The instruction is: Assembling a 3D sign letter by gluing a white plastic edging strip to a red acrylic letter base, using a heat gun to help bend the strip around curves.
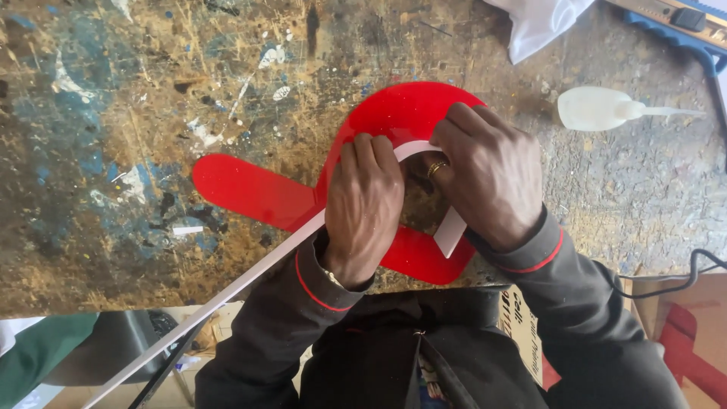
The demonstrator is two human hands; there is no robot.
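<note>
Both hands, left hand (363, 201) and right hand (485, 178), are clamping the white strip (250, 276) against the red acrylic letter (401, 113) on the counter (113, 113). Strip is following only the far curve; the long tail is hanging free near-left.

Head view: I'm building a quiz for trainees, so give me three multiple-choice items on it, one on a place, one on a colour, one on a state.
1. Where is the white squeeze bottle?
A. right of the hands
B. under the strip
C. on the floor

2. What colour is the flat curved shape?
A. blue
B. red
C. green

3. How does the white strip lie?
A. rolled up
B. snapped in two
C. bent along the shape under the left hand and right hand

Key: A, it lies on the bench beyond the right hand; B, glossy red; C, both hands press it.
</note>
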